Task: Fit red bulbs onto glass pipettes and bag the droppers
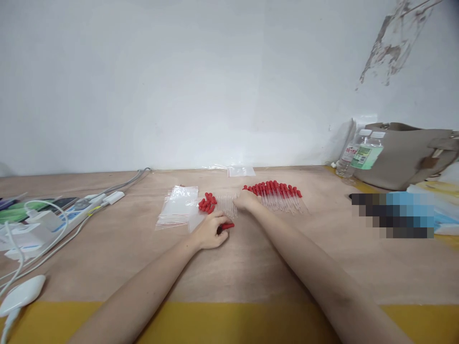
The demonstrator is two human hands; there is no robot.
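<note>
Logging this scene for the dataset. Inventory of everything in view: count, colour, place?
Wall: 1, white, back
Tabletop: 1, brown, below
Loose bulbs: several, red, centre
Bare tubes: row, clear, centre
Capped tubes: many, clear with red, right of centre
Plastic bags: stack, clear, left of centre; one by wall
Power strip: 1, white and blue, left
Chargers: at least 2, white, left
Cables: several, white and grey, left
Green item: 1, far left
Bottles: 2, clear and green, right
Handbag: 1, taupe, right
Plastic: blue, far right
Left hand: 1, centre, holding red bulb
Right hand: 1, at bare tubes
</note>
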